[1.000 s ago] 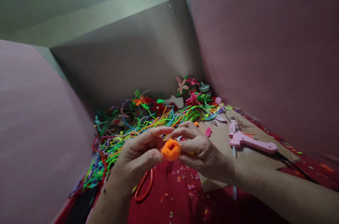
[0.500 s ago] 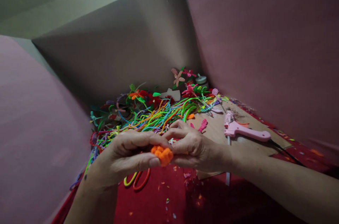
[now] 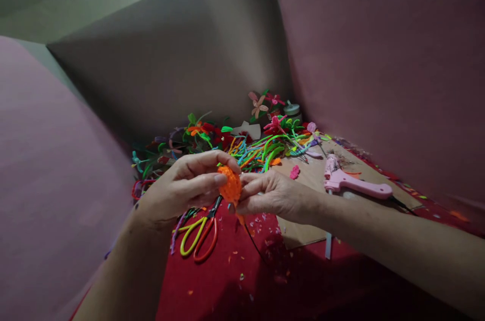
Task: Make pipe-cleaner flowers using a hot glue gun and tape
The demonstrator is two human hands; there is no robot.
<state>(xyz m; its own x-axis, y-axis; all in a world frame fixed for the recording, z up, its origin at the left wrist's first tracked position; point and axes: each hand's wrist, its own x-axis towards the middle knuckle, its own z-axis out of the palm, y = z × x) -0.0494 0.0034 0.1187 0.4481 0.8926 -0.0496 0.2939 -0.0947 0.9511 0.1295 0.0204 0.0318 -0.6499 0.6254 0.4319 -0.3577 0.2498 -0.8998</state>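
Observation:
An orange fuzzy pipe-cleaner flower (image 3: 230, 185) is held up between my two hands above the red cloth (image 3: 235, 285). My left hand (image 3: 185, 182) pinches it from the left, with the thumb in front and the fingers curled over its top. From the right, my right hand (image 3: 275, 194) has its fingers closed at the flower's lower side. A thin dark stem (image 3: 253, 241) slants down to the right from below the flower. Scissors (image 3: 200, 240) with one yellow and one red handle lie on the cloth just below my left hand.
A pink glue gun (image 3: 352, 184) rests on a cardboard sheet (image 3: 299, 230) at the right, its dark cord trailing off. Colourful pipe cleaners (image 3: 259, 154) are heaped behind my hands, with finished flowers (image 3: 261, 103) and a lidded jar (image 3: 293, 110) further back.
The orange flower has been raised and turned, so its broader side and dark stem now show. Both hands are higher in view, and more of the scissors is visible.

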